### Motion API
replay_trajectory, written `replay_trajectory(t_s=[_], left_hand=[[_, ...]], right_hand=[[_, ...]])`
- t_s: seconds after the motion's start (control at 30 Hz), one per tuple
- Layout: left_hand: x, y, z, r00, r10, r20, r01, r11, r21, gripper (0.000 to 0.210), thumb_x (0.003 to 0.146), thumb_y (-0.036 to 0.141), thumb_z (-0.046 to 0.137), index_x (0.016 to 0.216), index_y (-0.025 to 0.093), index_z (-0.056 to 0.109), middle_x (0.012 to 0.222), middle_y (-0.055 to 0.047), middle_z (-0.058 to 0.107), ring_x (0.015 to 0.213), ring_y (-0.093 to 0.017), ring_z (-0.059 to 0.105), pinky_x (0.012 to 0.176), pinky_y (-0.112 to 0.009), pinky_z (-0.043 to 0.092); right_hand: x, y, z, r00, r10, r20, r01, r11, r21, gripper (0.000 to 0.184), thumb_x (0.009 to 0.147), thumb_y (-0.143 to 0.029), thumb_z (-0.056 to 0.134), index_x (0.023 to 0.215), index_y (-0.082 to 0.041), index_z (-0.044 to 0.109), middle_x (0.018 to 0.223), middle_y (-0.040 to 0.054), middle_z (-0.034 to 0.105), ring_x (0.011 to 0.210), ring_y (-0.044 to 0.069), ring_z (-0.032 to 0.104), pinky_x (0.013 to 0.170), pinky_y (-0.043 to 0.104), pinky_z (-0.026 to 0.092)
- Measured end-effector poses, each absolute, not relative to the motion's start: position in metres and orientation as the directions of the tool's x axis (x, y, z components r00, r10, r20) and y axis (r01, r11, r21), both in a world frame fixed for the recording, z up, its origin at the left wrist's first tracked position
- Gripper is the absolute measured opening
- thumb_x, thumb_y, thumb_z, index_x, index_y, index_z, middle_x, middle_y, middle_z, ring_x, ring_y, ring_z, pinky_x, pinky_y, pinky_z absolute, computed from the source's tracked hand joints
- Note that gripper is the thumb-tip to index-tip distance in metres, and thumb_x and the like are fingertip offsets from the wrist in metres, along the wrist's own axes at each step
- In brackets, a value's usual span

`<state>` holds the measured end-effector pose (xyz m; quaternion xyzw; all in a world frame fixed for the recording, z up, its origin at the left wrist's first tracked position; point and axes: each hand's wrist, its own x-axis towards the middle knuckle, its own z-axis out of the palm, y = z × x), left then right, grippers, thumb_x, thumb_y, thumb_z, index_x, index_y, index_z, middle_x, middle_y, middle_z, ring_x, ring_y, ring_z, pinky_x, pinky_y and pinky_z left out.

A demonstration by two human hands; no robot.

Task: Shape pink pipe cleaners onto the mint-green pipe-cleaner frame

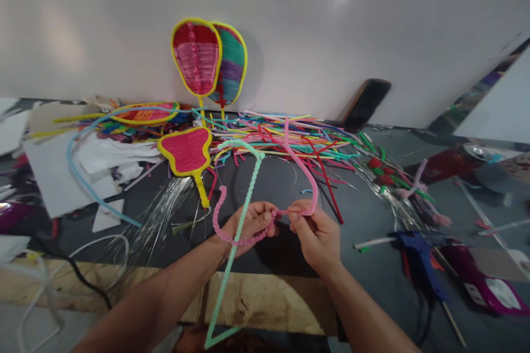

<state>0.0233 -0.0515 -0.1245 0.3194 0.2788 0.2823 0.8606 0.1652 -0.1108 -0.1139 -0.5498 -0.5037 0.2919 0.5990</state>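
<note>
My left hand [259,223] is closed on a pink twisted pipe cleaner [218,226], whose coiled length curves out to the left. Thumb and finger of my right hand [312,234] pinch a straight pink pipe cleaner [306,174] that bends up and away from the grip. Between the two hands runs a short pink stretch joining both parts. A mint green twisted pipe cleaner frame [244,215] passes by my left hand, bent at its top and at its lower end. Whether it rests on that hand I cannot tell.
Loose pipe cleaners [273,140] lie heaped along the wall. Two fans [196,58] lean there, with a small pink fan [186,151] in front. A phone [367,103] stands at back right. Nearer are a blue glue gun [424,265], a purple device [480,281] and silvery wires [155,220].
</note>
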Motion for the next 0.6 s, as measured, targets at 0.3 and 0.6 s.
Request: replay_trajectory(t_s=[0.3, 0.6], left_hand=[[0.02, -0.049, -0.122, 0.639, 0.685, -0.35, -0.104, 0.528, 0.843, 0.034, 0.065, 0.044, 0.074, 0.071, 0.011, 0.064, 0.053, -0.001, 0.06, 0.047, -0.008, 0.052, 0.047, -0.019, 0.032], [0.015, -0.04, -0.125, 0.595, 0.762, -0.258, -0.012, 0.329, 0.944, 0.033, 0.069, 0.045, 0.069, 0.07, 0.013, 0.062, 0.055, -0.002, 0.061, 0.051, -0.01, 0.053, 0.05, -0.021, 0.036]], right_hand=[[0.166, -0.11, -0.108, 0.321, 0.941, 0.108, -0.216, 0.184, -0.959, 0.008, 0.08, -0.029, 0.062, 0.081, -0.021, 0.063, 0.079, 0.0032, 0.065, 0.049, 0.008, 0.048, 0.047, 0.022, 0.042], [0.187, -0.113, -0.094, 0.362, 0.907, 0.215, -0.173, 0.292, -0.941, 0.014, 0.082, -0.028, 0.058, 0.071, -0.023, 0.065, 0.078, 0.0025, 0.059, 0.069, 0.013, 0.053, 0.059, 0.024, 0.042]])
